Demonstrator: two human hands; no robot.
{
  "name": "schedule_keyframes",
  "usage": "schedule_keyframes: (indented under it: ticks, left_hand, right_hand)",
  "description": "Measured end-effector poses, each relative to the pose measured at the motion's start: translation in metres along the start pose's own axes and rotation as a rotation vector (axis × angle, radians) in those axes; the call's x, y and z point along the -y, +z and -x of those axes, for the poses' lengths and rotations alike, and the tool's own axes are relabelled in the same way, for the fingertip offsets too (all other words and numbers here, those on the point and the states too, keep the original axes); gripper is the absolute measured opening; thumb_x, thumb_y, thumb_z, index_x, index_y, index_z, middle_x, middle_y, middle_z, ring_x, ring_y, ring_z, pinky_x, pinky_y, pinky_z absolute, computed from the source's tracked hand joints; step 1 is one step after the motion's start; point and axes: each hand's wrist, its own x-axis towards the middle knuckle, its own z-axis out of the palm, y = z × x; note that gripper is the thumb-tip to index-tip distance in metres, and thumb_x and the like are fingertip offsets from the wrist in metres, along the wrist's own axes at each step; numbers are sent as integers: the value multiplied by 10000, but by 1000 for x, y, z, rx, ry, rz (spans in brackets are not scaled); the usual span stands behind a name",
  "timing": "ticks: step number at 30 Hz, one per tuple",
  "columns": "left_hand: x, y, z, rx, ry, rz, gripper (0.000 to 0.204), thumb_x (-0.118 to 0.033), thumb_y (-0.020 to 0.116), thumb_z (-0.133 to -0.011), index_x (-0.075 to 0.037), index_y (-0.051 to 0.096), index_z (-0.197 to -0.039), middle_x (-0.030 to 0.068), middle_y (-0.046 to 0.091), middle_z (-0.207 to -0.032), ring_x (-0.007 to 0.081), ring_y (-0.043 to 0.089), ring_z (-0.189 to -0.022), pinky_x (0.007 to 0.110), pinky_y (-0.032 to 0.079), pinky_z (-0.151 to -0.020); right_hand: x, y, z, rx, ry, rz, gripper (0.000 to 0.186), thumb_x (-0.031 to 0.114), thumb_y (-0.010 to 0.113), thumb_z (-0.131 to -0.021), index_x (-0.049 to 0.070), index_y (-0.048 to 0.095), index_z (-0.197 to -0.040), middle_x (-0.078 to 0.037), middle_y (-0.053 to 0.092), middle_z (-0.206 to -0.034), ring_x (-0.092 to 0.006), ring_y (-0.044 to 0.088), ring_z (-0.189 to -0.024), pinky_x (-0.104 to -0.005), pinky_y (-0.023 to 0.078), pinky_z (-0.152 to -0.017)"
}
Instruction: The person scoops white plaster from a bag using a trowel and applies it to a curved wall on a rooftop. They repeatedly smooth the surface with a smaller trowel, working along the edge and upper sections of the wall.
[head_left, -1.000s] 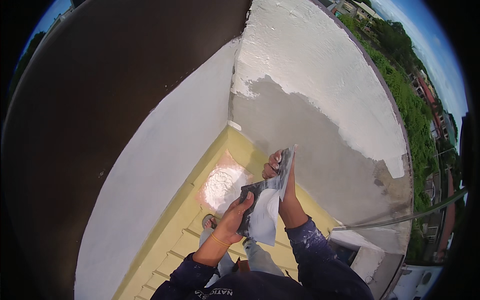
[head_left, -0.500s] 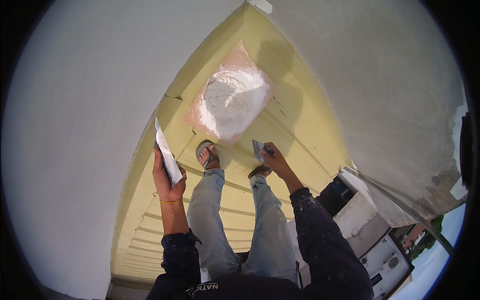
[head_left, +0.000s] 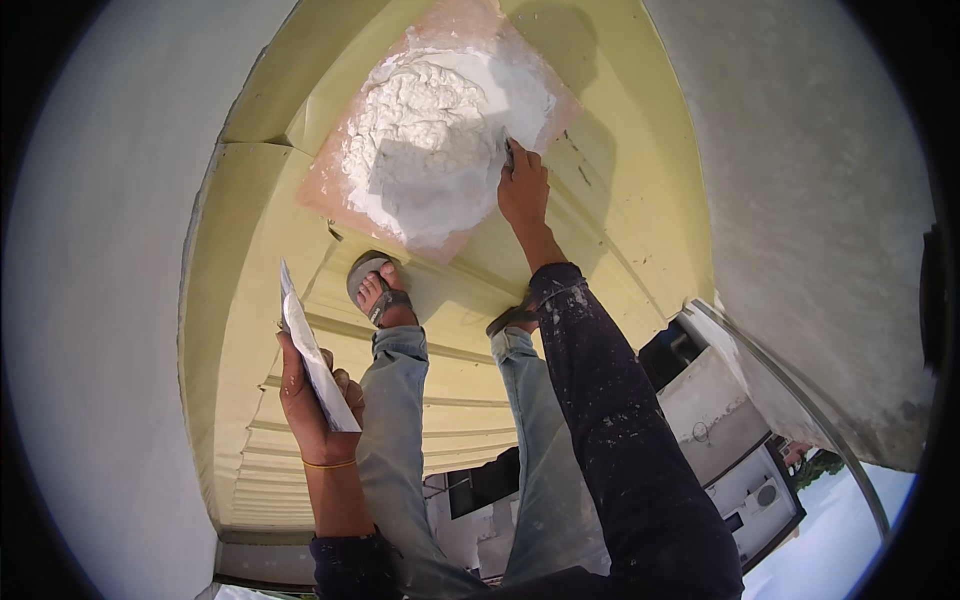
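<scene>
My left hand (head_left: 318,405) is closed round a flat plate (head_left: 312,360), tilted almost edge-on and white on its face. What joins it to the hand is hidden. Further forward, my right hand (head_left: 524,190) grips a putty knife (head_left: 508,152) by its dark handle, at the right side of a heap of white putty (head_left: 425,115). Its blade can hardly be made out against the white. The heap is lumpy on its left, with smoother, powdery-looking material around it. It lies on a pinkish board (head_left: 322,185) with white-smeared edges.
Pale yellow ribbed sheeting (head_left: 620,235) lies under my sandalled feet (head_left: 380,290). Grey walls rise at the left (head_left: 110,300) and right (head_left: 800,180). A bent grey pipe (head_left: 800,400) runs along the lower right, above a drop to a building below.
My right hand has reached forward with the putty knife, from beside my foot to the heap. My left hand, still holding the plate, sits slightly lower. The board appears closer as my view shifts.
</scene>
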Motion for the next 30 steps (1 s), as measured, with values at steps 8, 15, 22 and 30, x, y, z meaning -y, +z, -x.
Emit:
schedule_keyframes:
  ticks: [8, 15, 22, 30]
  left_hand:
    - [2, 27, -4, -137, -25, -36, 356, -406, 425, -1076, -129, 615, -1195, 28, 688, -744, 116, 586, -430, 218, 345, -322]
    - [1, 28, -21, -141, -73, -221, 410, -389, 581, -1015, -100, 576, -1304, 29, 672, -1157, 159, 657, -1022, 330, 550, -876]
    - [13, 41, -49, 13, -188, -253, 499, -421, 565, -1016, -62, 535, -1361, 76, 651, -1249, 200, 642, -1095, 362, 522, -944]
    - [-2, 65, -28, -19, -153, -138, 379, -497, 570, -992, -139, 624, -1101, 2, 649, -710, 116, 585, -466, 252, 469, -416]
  right_hand:
    - [60, 46, 111, -43, -83, -200, 612, -6, 600, -842, 171, 509, -1420, -134, 541, -1270, -386, 513, -1108, -492, 448, -959]
    - [82, -13, 127, 536, 40, -904, 397, 98, 515, -1025, 105, 519, -1423, -134, 578, -1305, -245, 545, -1228, -338, 404, -1038]
    - [108, -159, 125, 381, -859, -620, 608, -17, 652, -813, 182, 584, -1384, -105, 535, -1356, -324, 505, -1254, -437, 401, -1088]
    - [68, -174, 103, 312, -947, 190, 733, 59, 721, -672, 324, 607, -1346, -24, 527, -1354, -281, 483, -1276, -450, 428, -1026]
